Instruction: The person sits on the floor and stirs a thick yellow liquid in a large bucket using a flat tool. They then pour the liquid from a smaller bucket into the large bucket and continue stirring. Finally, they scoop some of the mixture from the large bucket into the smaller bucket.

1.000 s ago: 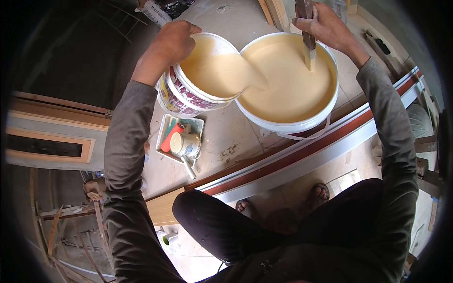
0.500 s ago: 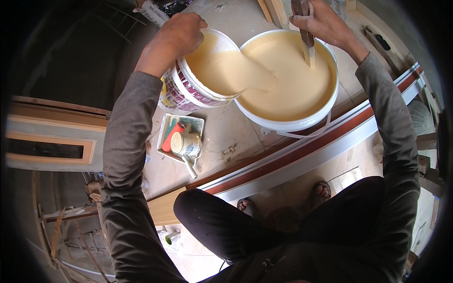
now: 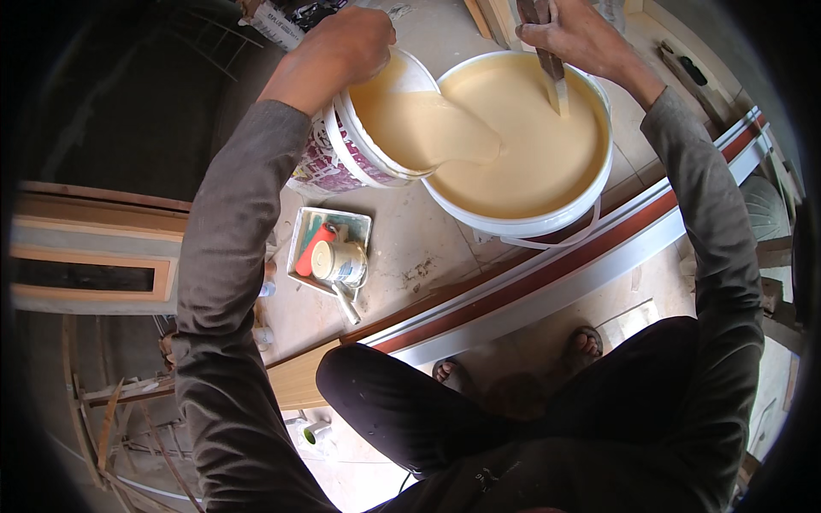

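Observation:
My left hand is closed on the far rim of a smaller white bucket with worn purple print. The bucket tips to the right, its lip over a large round white bucket. Cream-coloured paint flows from one into the other in a broad sheet. My right hand grips a flat wooden stick, whose lower end dips into the paint near the large bucket's far right side. The fingers of my left hand are partly hidden behind the wrist and rim.
A paint tray with a red roller and a small tin sits on the tiled floor at left. White and reddish-brown rails run diagonally between the large bucket and my feet. Pieces of wood lie at lower left.
My left hand has moved slightly right and farther away, tilting the smaller bucket more. The stick in my right hand has shifted slightly left.

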Tool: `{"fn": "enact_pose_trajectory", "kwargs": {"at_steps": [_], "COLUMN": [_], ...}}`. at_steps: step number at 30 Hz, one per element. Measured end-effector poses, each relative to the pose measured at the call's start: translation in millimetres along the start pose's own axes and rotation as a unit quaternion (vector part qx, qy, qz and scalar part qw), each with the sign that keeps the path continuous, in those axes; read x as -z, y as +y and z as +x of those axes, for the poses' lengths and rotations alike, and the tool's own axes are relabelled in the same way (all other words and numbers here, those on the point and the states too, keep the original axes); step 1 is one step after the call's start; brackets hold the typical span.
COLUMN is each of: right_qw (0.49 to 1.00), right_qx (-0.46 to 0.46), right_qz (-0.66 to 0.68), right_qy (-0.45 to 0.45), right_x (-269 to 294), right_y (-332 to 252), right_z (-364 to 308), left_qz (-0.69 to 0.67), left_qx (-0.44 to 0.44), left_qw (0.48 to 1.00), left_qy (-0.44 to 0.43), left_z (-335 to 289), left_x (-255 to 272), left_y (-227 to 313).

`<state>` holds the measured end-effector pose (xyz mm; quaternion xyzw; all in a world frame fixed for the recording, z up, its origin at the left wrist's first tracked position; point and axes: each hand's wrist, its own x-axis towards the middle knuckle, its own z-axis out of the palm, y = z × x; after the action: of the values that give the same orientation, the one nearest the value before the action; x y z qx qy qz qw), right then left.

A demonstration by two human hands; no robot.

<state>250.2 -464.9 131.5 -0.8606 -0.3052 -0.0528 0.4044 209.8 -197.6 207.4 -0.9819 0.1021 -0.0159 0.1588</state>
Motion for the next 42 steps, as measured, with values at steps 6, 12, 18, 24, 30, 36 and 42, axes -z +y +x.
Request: {"fn": "enact_pose_trajectory", "kwargs": {"at_steps": [6,12,18,24,30,36,42], "right_qw": [0.999,1.0,1.0,1.0,1.0,0.999,0.999], "right_qx": [-0.022,-0.018,-0.003,-0.013,-0.012,-0.002,-0.001], "right_qz": [0.028,0.022,0.023,0.019,0.026,0.037,0.05], "right_qy": [-0.009,-0.003,0.017,0.014,0.01,0.015,0.019], "right_x": [1.6,1.3,1.4,0.0,2.1,3.0,5.1], "right_y": [-6.5,5.6,10.3,11.5,11.3,6.7,10.9], "right_z": [-2.3,0.0,2.7,4.0,2.5,1.7,1.7], "left_qz": [0.06,0.087,0.122,0.157,0.183,0.244,0.291], "left_qx": [-0.023,-0.062,-0.039,-0.054,-0.083,-0.132,-0.073], "left_qw": [0.997,0.994,0.991,0.985,0.979,0.961,0.954], "left_qy": [-0.032,-0.037,-0.049,-0.034,-0.025,0.019,-0.013], "left_z": [16.7,31.3,35.5,35.6,22.8,24.3,35.2], "left_x": [2.7,2.9,7.9,6.6,27.6,20.5,27.3], "left_y": [6.3,15.2,38.0,54.7,89.5,93.8,105.2]}}
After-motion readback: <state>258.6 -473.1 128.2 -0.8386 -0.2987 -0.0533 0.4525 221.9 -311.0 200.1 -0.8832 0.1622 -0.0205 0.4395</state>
